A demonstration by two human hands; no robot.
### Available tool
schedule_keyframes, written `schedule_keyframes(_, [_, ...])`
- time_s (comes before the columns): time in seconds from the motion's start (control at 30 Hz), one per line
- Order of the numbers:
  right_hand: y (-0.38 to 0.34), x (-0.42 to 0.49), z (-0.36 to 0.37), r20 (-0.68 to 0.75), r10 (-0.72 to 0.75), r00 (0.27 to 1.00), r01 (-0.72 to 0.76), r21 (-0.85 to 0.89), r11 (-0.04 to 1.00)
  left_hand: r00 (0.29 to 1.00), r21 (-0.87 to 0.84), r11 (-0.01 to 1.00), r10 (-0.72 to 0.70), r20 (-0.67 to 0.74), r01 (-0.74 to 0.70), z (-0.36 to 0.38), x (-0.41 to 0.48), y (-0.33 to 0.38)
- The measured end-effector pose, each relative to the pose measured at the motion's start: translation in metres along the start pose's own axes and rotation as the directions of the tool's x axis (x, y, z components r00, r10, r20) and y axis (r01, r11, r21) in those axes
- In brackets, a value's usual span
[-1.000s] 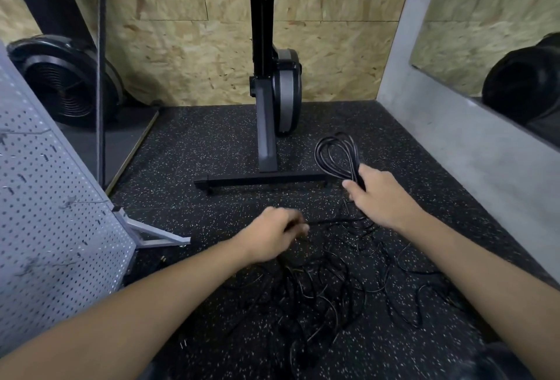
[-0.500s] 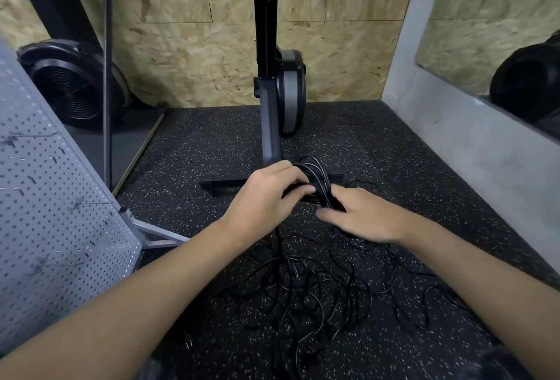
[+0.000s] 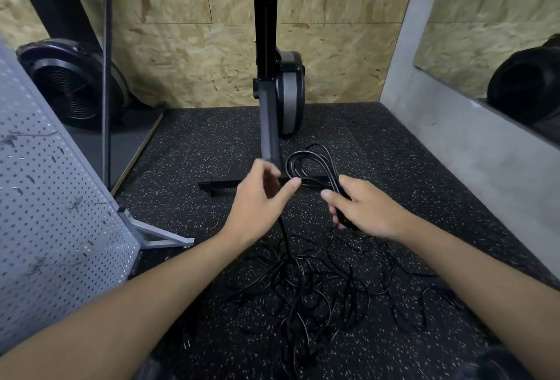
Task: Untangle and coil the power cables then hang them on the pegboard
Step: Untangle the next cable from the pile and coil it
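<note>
Black rubber power-cable coil (image 3: 312,164) is gripped at its near end by the curled fingers (image 3: 330,196) of the right hand (image 3: 366,210). Its loops run up and away from them, long axis leaning left. Left hand (image 3: 257,201) sits just left of the coil, fingers curled, thumb touching a loop. Whether it grips the thin black loose strand (image 3: 285,237) I cannot tell. That strand drops below both hands to the black cable tangle (image 3: 309,295) on the speckled rubber floor (image 3: 212,152).

Dim, flat light from where I watch; shadows on the speckled floor (image 3: 378,143) stay soft. Brightest patch is the back wall (image 3: 181,61). Left hand (image 3: 260,201) smears with motion blur; the rest reads sharp. Wide-angle bending tilts the pegboard (image 3: 45,213) and grey wall (image 3: 472,152) at the side edges. Bottom corners go murky.
</note>
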State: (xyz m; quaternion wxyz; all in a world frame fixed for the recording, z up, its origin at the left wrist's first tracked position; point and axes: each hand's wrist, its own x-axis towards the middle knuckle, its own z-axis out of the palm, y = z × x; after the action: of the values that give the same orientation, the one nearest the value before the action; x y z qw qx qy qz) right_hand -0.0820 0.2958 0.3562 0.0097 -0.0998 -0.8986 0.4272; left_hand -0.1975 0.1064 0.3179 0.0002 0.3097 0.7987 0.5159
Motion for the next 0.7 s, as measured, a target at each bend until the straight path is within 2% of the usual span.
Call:
schedule_keyframes(0.1, [0.001, 0.002, -0.002, -0.011, 0.054, 0.998, -0.053, 0.121, 0.991, 0.961, -0.062, 0.99, -0.108, 0.256, 0.128, 0.009, -0.009, -0.022])
schedule_keyframes(0.23, [0.0, 0.004, -0.005, -0.056, 0.094, 0.994, -0.077, 0.243, 0.967, 0.86, 0.114, 0.989, -0.143, 0.489, 0.099, 0.016, -0.015, -0.041])
schedule_keyframes(0.33, [-0.001, 0.005, -0.005, -0.074, 0.092, 0.993, -0.067, 0.291, 0.955, 0.846, 0.203, 0.977, -0.162, 0.508, 0.066, 0.024, -0.019, -0.051])
schedule_keyframes(0.4, [0.002, 0.006, -0.005, -0.104, 0.09, 0.99, -0.058, 0.273, 0.96, 0.864, 0.187, 0.981, -0.141, 0.484, 0.056, 0.02, -0.012, -0.034])
schedule_keyframes(0.47, [0.005, 0.007, -0.009, -0.194, 0.081, 0.978, -0.037, 0.225, 0.974, 0.936, 0.054, 0.997, -0.078, 0.343, 0.063, 0.007, 0.003, -0.001])
schedule_keyframes(0.53, [0.003, 0.008, -0.016, -0.291, 0.062, 0.955, 0.002, 0.213, 0.977, 0.975, -0.207, 0.974, -0.047, 0.219, 0.093, -0.009, 0.016, 0.033])
schedule_keyframes(0.6, [-0.002, 0.007, -0.019, -0.32, 0.043, 0.947, 0.024, 0.202, 0.979, 0.966, -0.316, 0.938, -0.063, 0.25, 0.143, -0.015, 0.018, 0.044])
schedule_keyframes(0.7, [-0.003, 0.006, -0.009, -0.167, 0.101, 0.981, -0.09, 0.068, 0.994, 0.906, -0.178, 0.941, -0.206, 0.37, 0.286, -0.008, 0.008, 0.025])
